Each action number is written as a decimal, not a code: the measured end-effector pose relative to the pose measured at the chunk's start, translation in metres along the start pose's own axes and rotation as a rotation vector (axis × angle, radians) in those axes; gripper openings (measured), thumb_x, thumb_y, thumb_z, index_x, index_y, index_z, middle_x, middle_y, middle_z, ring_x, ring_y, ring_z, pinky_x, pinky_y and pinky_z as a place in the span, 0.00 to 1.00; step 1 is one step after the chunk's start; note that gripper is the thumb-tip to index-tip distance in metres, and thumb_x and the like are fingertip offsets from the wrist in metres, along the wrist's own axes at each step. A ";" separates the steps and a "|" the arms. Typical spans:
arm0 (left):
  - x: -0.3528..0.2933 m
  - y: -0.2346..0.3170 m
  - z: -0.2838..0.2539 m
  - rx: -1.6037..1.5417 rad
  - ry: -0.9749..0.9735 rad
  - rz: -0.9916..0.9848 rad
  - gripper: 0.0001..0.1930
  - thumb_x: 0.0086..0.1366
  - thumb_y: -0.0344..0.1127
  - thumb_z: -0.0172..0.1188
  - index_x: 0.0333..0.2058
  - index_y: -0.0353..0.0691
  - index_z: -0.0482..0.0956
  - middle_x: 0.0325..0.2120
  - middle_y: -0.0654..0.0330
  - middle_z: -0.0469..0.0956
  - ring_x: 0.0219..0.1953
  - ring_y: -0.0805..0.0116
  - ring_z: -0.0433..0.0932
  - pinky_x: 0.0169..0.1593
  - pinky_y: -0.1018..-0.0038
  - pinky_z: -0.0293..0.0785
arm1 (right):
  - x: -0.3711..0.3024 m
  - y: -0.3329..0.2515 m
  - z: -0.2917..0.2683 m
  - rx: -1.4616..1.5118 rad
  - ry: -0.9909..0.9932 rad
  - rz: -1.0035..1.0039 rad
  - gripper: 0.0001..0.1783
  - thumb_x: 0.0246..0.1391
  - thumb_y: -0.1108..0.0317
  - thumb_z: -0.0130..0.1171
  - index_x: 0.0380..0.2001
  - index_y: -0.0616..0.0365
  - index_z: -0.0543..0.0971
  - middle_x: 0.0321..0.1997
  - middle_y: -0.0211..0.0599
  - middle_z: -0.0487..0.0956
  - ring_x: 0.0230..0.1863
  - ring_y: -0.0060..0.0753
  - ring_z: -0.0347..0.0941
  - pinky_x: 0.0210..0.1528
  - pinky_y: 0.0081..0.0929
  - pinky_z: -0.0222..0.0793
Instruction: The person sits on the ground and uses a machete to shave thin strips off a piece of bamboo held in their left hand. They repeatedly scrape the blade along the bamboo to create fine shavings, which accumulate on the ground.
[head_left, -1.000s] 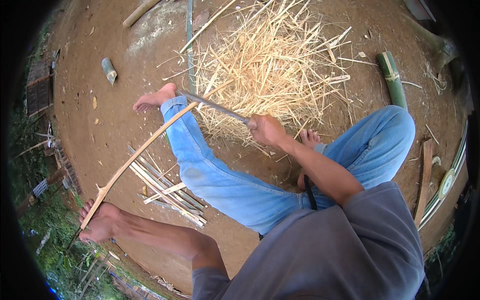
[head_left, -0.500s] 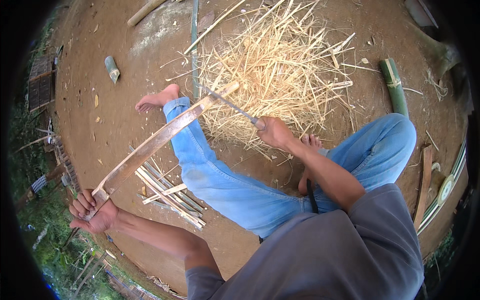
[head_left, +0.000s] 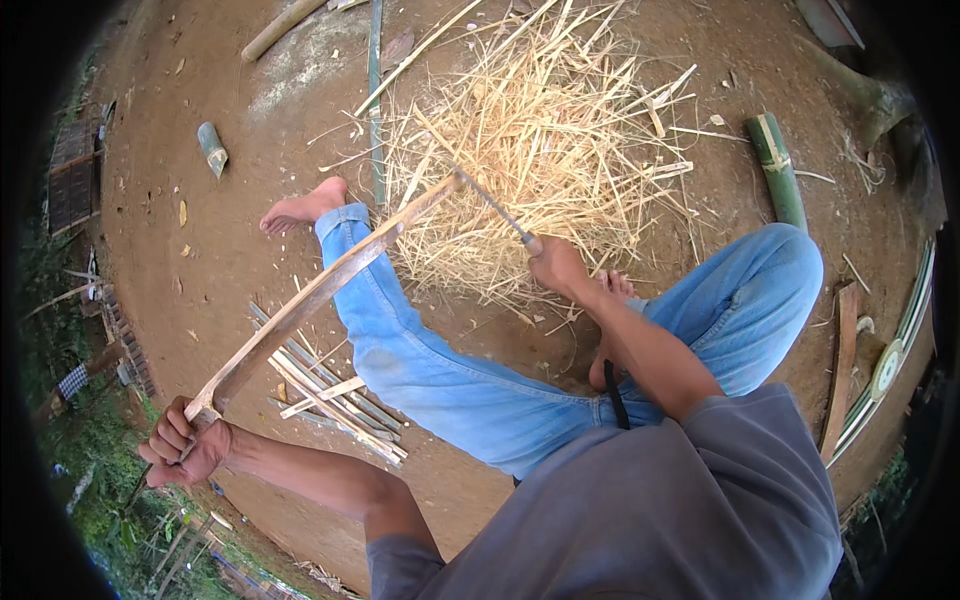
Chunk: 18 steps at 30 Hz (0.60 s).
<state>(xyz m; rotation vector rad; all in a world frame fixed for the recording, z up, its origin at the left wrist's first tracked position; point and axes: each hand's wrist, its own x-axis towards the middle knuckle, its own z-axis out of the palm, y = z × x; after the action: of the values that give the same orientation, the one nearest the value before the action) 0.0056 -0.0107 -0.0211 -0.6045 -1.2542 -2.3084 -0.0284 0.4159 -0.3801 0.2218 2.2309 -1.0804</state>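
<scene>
My left hand (head_left: 188, 445) is closed around the near end of a long split length of bamboo (head_left: 290, 317), brown on its side with a pale upper edge. The bamboo slants up and away across my outstretched left shin. A knife (head_left: 497, 207) is in my closed right hand (head_left: 560, 268), its thin blade meeting the far end of the bamboo. Just past that meeting point shows a narrow pale strip (head_left: 433, 132); I cannot tell whether it is joined to the bamboo. Behind the blade lies a heap of straw-coloured shavings (head_left: 540, 150).
Thin split sticks (head_left: 335, 390) lie beside my left leg. A green bamboo piece (head_left: 778, 170) lies beyond my bent right knee, and a short one (head_left: 212, 148) on the dirt at left. A brown board (head_left: 840, 370) and long strips (head_left: 905, 340) are at far right.
The bamboo has turned, bringing its pale edge up and its broad face partly out of sight. My right hand has shifted slightly right, and the blade tip now sits at the bamboo's far end.
</scene>
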 end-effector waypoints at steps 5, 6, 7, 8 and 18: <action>-0.001 -0.012 0.016 -0.185 -0.158 -0.012 0.26 0.60 0.45 0.67 0.13 0.52 0.59 0.07 0.79 0.57 0.11 0.86 0.53 0.21 0.84 0.51 | -0.028 -0.049 -0.032 0.009 -0.228 -0.142 0.10 0.54 0.65 0.53 0.31 0.61 0.76 0.24 0.55 0.78 0.28 0.50 0.78 0.33 0.48 0.72; 0.002 -0.017 0.020 -0.236 -0.214 -0.008 0.25 0.60 0.44 0.67 0.12 0.52 0.60 0.07 0.79 0.58 0.10 0.87 0.53 0.21 0.84 0.52 | -0.034 -0.058 -0.036 -0.043 -0.231 -0.271 0.09 0.53 0.66 0.53 0.31 0.61 0.76 0.23 0.55 0.78 0.27 0.50 0.78 0.33 0.48 0.72; 0.006 -0.025 0.021 -0.279 -0.282 0.016 0.24 0.61 0.43 0.66 0.11 0.52 0.62 0.06 0.79 0.62 0.09 0.88 0.55 0.18 0.85 0.51 | -0.044 -0.064 -0.038 -0.088 -0.234 -0.379 0.08 0.52 0.67 0.53 0.30 0.61 0.76 0.23 0.54 0.78 0.27 0.51 0.78 0.33 0.47 0.72; 0.008 -0.030 0.022 -0.314 -0.329 0.007 0.24 0.61 0.43 0.65 0.12 0.52 0.62 0.06 0.78 0.62 0.09 0.88 0.56 0.17 0.85 0.51 | -0.049 -0.066 -0.038 -0.133 -0.237 -0.488 0.07 0.51 0.68 0.54 0.30 0.60 0.76 0.22 0.54 0.78 0.26 0.51 0.78 0.33 0.47 0.72; 0.014 -0.042 0.027 -0.413 -0.559 0.005 0.24 0.62 0.49 0.63 0.13 0.49 0.64 0.07 0.73 0.64 0.08 0.86 0.59 0.14 0.86 0.50 | -0.021 -0.009 -0.017 -0.112 -0.099 -0.189 0.10 0.50 0.65 0.55 0.34 0.59 0.78 0.25 0.56 0.79 0.30 0.56 0.78 0.36 0.49 0.73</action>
<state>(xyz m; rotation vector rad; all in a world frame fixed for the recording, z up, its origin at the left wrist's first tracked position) -0.0251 0.0300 -0.0273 -1.4703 -0.9727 -2.5001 -0.0239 0.4247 -0.3537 -0.0909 2.2478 -1.0360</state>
